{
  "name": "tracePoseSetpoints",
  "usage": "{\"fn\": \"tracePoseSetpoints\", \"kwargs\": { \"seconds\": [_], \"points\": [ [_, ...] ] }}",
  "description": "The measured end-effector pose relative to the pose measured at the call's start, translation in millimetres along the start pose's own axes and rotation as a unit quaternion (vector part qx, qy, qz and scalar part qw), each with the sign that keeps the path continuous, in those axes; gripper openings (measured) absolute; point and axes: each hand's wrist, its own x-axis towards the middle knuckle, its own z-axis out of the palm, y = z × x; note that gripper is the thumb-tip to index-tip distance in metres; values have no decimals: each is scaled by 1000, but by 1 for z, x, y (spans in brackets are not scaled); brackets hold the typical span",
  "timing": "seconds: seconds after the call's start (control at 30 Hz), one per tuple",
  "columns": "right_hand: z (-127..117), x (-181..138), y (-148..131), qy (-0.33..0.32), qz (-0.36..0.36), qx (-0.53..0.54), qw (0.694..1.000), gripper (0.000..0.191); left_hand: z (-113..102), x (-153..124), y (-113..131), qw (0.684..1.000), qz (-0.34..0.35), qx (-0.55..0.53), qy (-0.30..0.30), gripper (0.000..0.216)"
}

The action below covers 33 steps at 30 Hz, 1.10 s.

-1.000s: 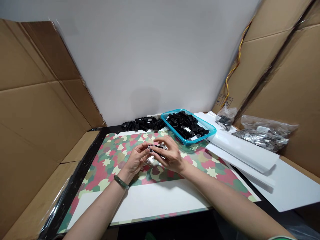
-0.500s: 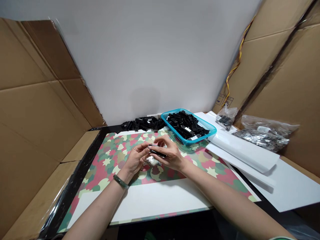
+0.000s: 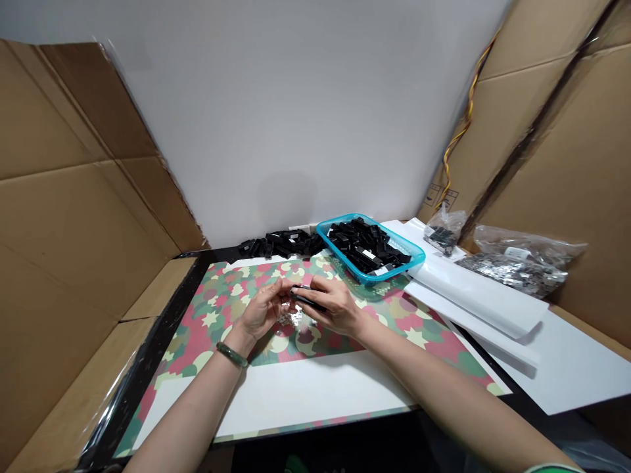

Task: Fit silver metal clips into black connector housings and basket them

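Observation:
My right hand [image 3: 338, 307] grips a slim black plastic piece [image 3: 309, 297], held between thumb and fingers above the board. At the piece's left end is my left hand [image 3: 261, 311], fingers partly curled and thumb apart from them; I cannot make out anything in it. A bracelet circles that wrist. Under the hands, a small heap of shiny silver metal bits [image 3: 296, 318] lies on the camouflage-patterned board [image 3: 211, 341], partly covered by the fingers.
A blue basket [image 3: 365, 279] full of similar black pieces stands behind the right hand. More black pieces [image 3: 280, 244] are piled along the wall. White sheets [image 3: 582, 364] and a bag of metal parts [image 3: 517, 269] lie at right. Cardboard panels [image 3: 73, 230] flank both sides.
My left hand has drawn back slightly left, its thumb coming away from the black piece's end. My right hand still holds the piece in nearly the same spot.

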Motion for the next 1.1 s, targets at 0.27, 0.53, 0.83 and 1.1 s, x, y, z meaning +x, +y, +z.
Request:
{"fn": "tracePoseSetpoints", "kwargs": {
  "seconds": [0.27,0.53,0.83,1.1],
  "points": [
    [2,-1,-4,-31,-13,-10,999,22,-9,2,1,999,-28,31,-33,29],
    [1,-1,-5,-45,-24,-25,998,22,-9,1,8,999,-41,7,-26,31],
    [3,-3,-1,-41,-29,-13,999,24,-11,3,3,999,-33,-14,14,38],
    [11,-1,-4,8,214,191,958,20,-5,1,4,996,-23,54,63,34]
  ]
}}
